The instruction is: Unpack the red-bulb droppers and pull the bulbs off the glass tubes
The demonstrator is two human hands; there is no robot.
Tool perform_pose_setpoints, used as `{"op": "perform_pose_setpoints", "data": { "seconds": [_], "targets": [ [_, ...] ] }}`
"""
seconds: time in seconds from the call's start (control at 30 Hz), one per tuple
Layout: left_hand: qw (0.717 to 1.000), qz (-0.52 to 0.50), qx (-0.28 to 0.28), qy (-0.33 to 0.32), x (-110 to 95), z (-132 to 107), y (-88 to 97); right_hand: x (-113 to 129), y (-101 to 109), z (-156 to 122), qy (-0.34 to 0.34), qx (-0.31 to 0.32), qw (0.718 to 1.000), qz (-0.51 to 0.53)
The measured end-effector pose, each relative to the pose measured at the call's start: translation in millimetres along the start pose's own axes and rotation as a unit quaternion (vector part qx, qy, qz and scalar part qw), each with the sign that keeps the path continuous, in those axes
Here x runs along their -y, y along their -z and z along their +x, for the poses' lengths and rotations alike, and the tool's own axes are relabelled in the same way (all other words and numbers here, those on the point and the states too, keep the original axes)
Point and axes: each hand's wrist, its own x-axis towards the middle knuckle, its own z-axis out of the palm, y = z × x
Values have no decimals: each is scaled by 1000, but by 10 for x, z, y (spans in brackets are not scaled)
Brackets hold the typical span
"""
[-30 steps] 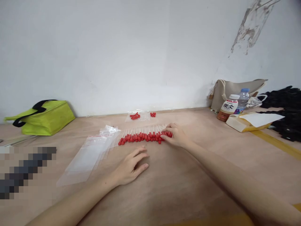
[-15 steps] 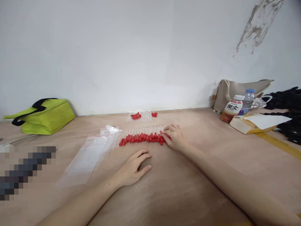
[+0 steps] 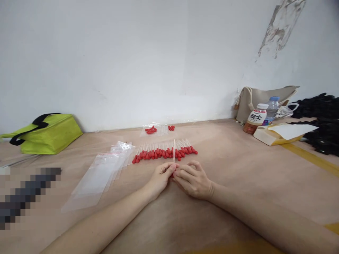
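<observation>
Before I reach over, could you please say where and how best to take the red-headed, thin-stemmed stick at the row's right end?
Probably by its bulbous red head, coming from the near right: it faces the near side, is the thickest part, and has no neighbouring stick on its right.

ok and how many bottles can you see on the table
2. The white-capped bottle is at the right, in front of the beige bag; the blue-capped bottle is just behind it, partly covered. Others could be hidden behind the bag.

Soft lt, pixelated lower-L patch
</observation>
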Motion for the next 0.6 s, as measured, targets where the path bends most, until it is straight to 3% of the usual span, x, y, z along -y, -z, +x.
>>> {"op": "perform_pose_setpoints", "data": {
  "seconds": [0.1, 0.17, 0.27, 0.37, 0.6],
  "targets": [
    [987, 150, -13, -58, -65, -13, 69, -72, 56, -16, -9, -48, 999, -2],
    [951, 287, -13, -119, -115, -47, 176, -150, 109, -21, -44, -56, 997, -5],
    [881, 433, -9, -191, -129, -112, 313, -230, 123, -20, -64, -1, 998, 17],
    [849, 474, -5, -232, -56, -164, 355, -235, 38, -16, -64, 46, 996, 51],
    [839, 472, 0, -271, 19, -200, 332, -176, -40, -32, -79, 95, 988, 91]
  ]
}}
